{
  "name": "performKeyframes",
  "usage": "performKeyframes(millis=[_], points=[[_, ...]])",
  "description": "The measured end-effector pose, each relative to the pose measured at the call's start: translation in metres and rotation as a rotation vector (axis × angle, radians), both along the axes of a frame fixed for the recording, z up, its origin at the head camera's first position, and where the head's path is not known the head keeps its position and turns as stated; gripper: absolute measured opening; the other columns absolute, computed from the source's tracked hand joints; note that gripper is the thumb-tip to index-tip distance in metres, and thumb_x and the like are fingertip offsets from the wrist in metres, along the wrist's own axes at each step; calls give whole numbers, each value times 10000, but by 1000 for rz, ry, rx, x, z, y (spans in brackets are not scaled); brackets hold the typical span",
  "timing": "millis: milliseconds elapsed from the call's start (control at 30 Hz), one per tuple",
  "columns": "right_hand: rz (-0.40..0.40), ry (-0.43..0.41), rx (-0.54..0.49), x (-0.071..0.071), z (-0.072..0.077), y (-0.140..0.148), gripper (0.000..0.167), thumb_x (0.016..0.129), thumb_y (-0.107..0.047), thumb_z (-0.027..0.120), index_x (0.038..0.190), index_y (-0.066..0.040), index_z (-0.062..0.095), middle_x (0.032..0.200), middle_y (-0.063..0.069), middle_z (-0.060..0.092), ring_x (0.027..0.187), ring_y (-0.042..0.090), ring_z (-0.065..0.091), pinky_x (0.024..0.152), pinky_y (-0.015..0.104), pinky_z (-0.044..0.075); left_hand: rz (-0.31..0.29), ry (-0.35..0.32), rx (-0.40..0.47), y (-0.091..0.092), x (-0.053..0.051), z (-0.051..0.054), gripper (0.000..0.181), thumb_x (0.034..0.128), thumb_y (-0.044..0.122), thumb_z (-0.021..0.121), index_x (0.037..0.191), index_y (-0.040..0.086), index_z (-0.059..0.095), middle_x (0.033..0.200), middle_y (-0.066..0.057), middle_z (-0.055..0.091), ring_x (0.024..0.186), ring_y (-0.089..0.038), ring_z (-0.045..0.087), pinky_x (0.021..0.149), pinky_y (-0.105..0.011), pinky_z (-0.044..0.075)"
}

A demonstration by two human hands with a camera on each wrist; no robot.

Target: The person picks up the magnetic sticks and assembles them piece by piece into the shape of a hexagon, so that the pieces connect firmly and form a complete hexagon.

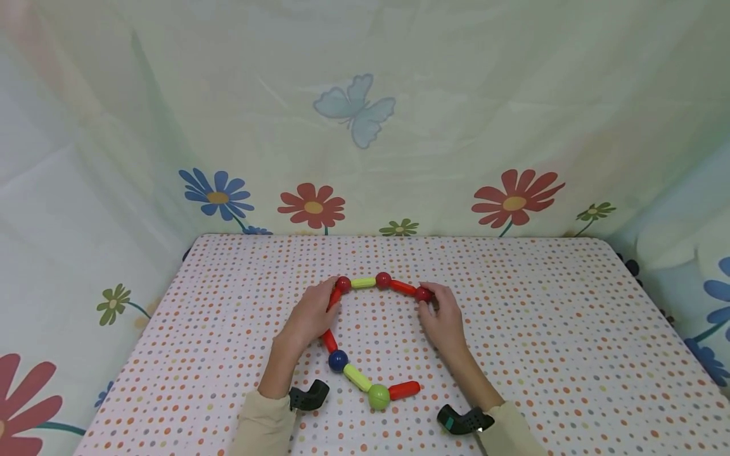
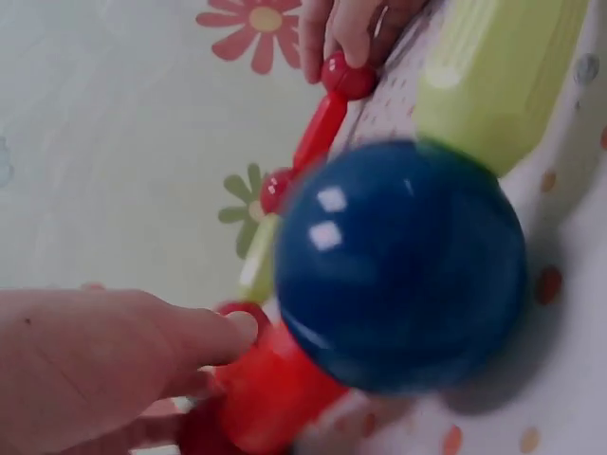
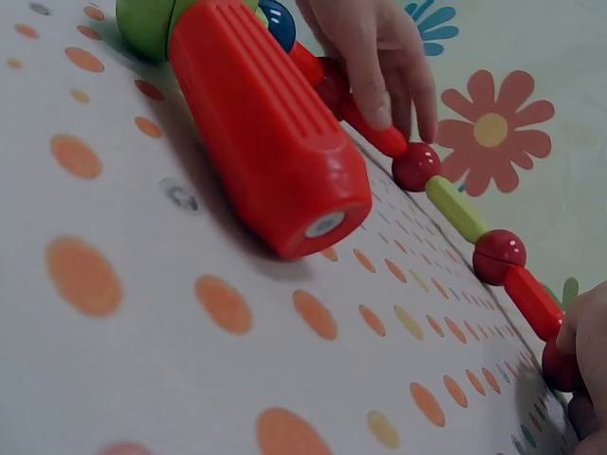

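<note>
A chain of toy magnetic rods and balls lies on the table in an open ring. My left hand (image 1: 310, 313) grips the red rod (image 3: 379, 133) on the ring's left side, thumb on the near side and fingers behind. That hand partly hides a dark red ball. At the upper right, my right hand (image 1: 443, 320) pinches the red end ball (image 1: 423, 294). Between the hands run a red rod (image 1: 403, 287), a red ball (image 1: 383, 280), a yellow-green rod (image 1: 363, 283) and another red ball (image 1: 343, 284).
Toward me the chain continues through a blue ball (image 1: 338, 361), a yellow-green rod (image 1: 357, 378) and a green ball (image 1: 379, 397). It ends in a red rod (image 3: 256, 123) with a metal tip. A dotted cloth covers the table (image 1: 542, 329); a flowered curtain (image 1: 433, 126) hangs behind.
</note>
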State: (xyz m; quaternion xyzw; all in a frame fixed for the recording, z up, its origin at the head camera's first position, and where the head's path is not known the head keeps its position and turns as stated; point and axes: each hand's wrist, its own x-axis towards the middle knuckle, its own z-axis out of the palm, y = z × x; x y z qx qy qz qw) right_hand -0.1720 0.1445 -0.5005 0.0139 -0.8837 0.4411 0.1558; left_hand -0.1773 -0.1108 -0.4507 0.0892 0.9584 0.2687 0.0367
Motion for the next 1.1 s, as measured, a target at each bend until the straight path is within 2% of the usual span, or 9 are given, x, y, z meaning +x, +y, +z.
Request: performKeyframes(millis=[133, 233, 300, 367, 467, 567, 733, 933, 1100], points=[[-17, -45, -18, 0, 0, -1, 379, 907, -30, 576, 1282, -75, 547, 1270, 143, 539, 1173, 285, 548, 1013, 447, 484, -158, 82, -55, 9, 13, 13, 463, 967, 212, 578, 1406, 105, 478, 1442, -79, 498, 1350, -260, 443, 1064, -442, 445], [-22, -82, -51, 0, 1, -1, 334, 957, -104, 539, 1290, -88, 551, 1288, 124, 543, 1159, 273, 542, 990, 446, 484, -316, 54, -55, 17, 30, 18, 386, 961, 377, 576, 1275, 154, 603, 1209, 17, 651, 1118, -133, 598, 908, -330, 527], [-26, -95, -76, 0, 1, -1, 314, 984, -152, 518, 1289, -93, 563, 1292, 114, 554, 1156, 266, 544, 980, 447, 485, -426, 12, -71, 21, 41, 14, 384, 928, 515, 568, 1144, 217, 677, 1002, 100, 681, 899, -38, 618, 755, -239, 515], [-23, -99, -99, 0, 2, 0, 311, 1006, -182, 491, 1293, -92, 573, 1298, 114, 561, 1182, 267, 544, 999, 454, 479, -527, -34, -79, 23, 51, 8, 404, 876, 618, 572, 1026, 268, 706, 857, 173, 631, 751, 35, 545, 665, -171, 443], [-16, -112, -143, 0, 3, 3, 325, 1027, -204, 457, 1308, -93, 577, 1335, 120, 562, 1255, 282, 529, 1047, 473, 452, -673, -50, -91, 26, 60, -1, 369, 833, 655, 597, 929, 314, 701, 823, 217, 570, 704, 72, 468, 639, -122, 387], [-7, -167, -157, 0, 2, 6, 370, 1045, -261, 407, 1352, -111, 548, 1411, 114, 527, 1344, 290, 471, 1103, 486, 396, -764, -18, -127, 29, 66, -4, 358, 804, 649, 636, 949, 325, 682, 858, 231, 556, 716, 81, 435, 648, -99, 356], [-12, -272, -166, -1, 3, 11, 451, 1050, -399, 325, 1401, -178, 504, 1491, 68, 466, 1429, 270, 373, 1161, 493, 310, -759, 45, -147, 36, 69, -8, 332, 803, 595, 673, 964, 305, 658, 809, 225, 536, 692, 73, 422, 615, -96, 339], [37, -313, -218, -4, 5, 18, 570, 1023, -544, 247, 1402, -203, 502, 1493, 24, 467, 1445, 219, 354, 1190, 446, 274, -617, 65, -108, 44, 70, -16, 328, 825, 574, 669, 952, 273, 640, 753, 199, 482, 659, 42, 411, 562, -115, 337], [69, -305, -235, -5, 6, 21, 612, 1026, -549, 191, 1397, -175, 504, 1488, 40, 468, 1423, 220, 389, 1176, 429, 307, -493, 121, -84, 50, 68, -23, 414, 822, 611, 655, 1017, 247, 628, 796, 179, 499, 683, 23, 418, 560, -121, 337]])
